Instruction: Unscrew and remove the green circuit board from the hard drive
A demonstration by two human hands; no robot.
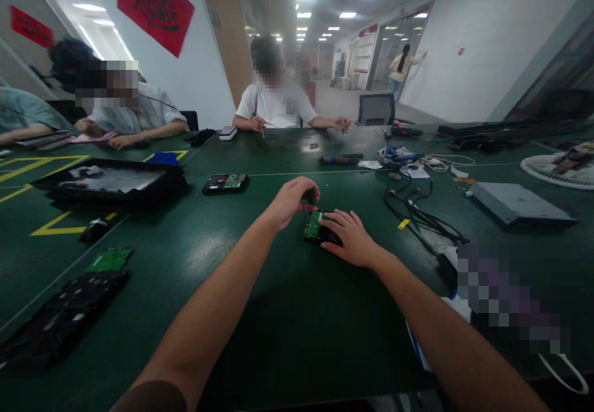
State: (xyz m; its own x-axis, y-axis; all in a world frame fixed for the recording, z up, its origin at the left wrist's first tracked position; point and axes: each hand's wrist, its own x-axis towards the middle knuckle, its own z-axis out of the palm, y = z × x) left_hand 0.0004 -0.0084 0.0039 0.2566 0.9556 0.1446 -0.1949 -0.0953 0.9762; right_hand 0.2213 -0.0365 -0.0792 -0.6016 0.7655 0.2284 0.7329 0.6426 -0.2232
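Mid-table, right hand is lying open on the hard drive, left hand at its 11 o'clock is pinching a small dark object.

A hard drive lies in the middle of the tabletop. The left hand is at its far end and the right hand lies on it. A second hard drive lies further back on the left, with a tray beside it toward the left edge. A circuit board and a panel lie by the near left corner. Cables and a flat box lie toward the right edge. A screwdriver lies behind the hands, toward the far edge.
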